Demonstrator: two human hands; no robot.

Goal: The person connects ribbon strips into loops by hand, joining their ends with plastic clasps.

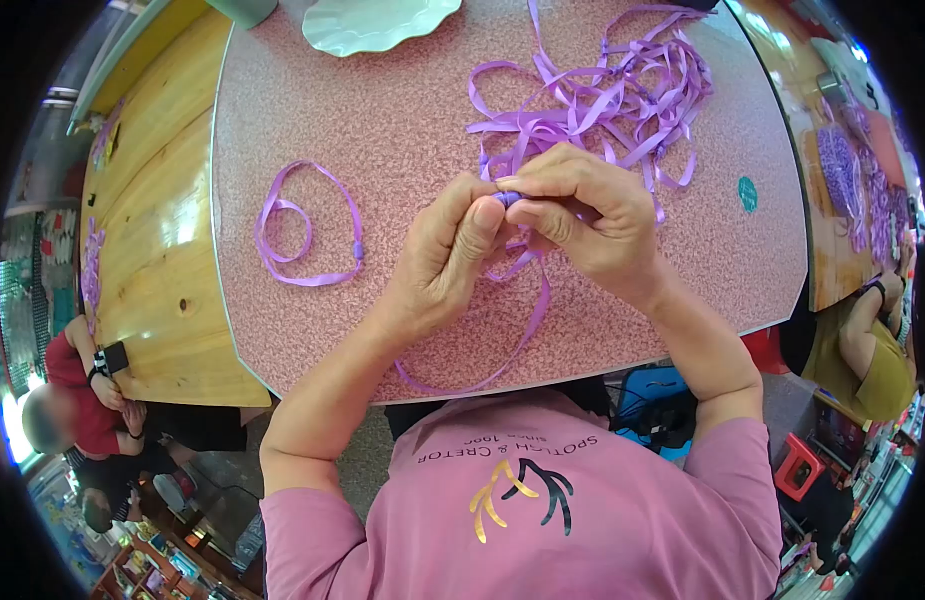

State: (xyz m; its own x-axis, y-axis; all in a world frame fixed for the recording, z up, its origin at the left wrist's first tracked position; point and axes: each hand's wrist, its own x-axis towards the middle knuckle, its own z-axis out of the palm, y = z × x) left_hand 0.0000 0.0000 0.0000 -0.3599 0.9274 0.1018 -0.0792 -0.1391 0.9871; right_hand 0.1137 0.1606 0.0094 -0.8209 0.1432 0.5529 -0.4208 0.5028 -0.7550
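Note:
My left hand (448,240) and my right hand (594,218) meet over the pink speckled table, thumbs and fingertips pinched on a small purple fastener (507,199). Its exact shape is mostly covered by my fingers. From beneath my hands a purple ribbon lanyard (538,318) curves down toward the table's front edge. To the left lies a single looped lanyard (356,215) with a small darker purple clasp. Just beyond my right hand spreads a tangled heap of purple ribbon lanyards (622,100).
A white wavy-rimmed dish (380,22) rests at the table's (312,110) far side, beside a pale green container (244,8). A green round sticker (746,194) marks the right side. Wooden tables (177,230) flank mine, with people seated at both sides and a red stool (797,467) at right.

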